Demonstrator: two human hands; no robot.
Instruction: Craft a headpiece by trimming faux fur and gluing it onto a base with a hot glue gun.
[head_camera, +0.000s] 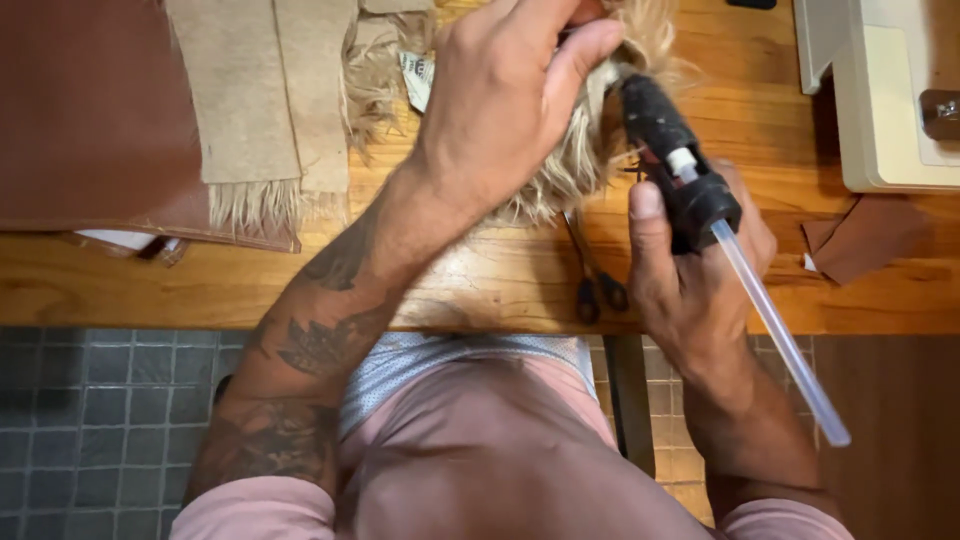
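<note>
Two hands: left hand (500, 100) grips fur piece (585, 150), right hand (695, 270) glue gun (675, 170).

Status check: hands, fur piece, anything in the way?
Left hand gripping blond fur piece. Right hand holding black glue gun, nozzle at the fur, clear glue stick out the back. Scissors on the wooden table below; nothing blocking.

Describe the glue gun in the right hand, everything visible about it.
The glue gun is black, with a worn, speckled, plastic-looking body. It points up and away from the person, its front end pressed into the tuft of blond fur that the left hand pinches over the wooden table. A clear, whitish glue stick juts from its back, slanting down to the right past the wrist. The right hand wraps the handle, thumb lying along the near side. The nozzle tip is hidden in the fur.
</note>
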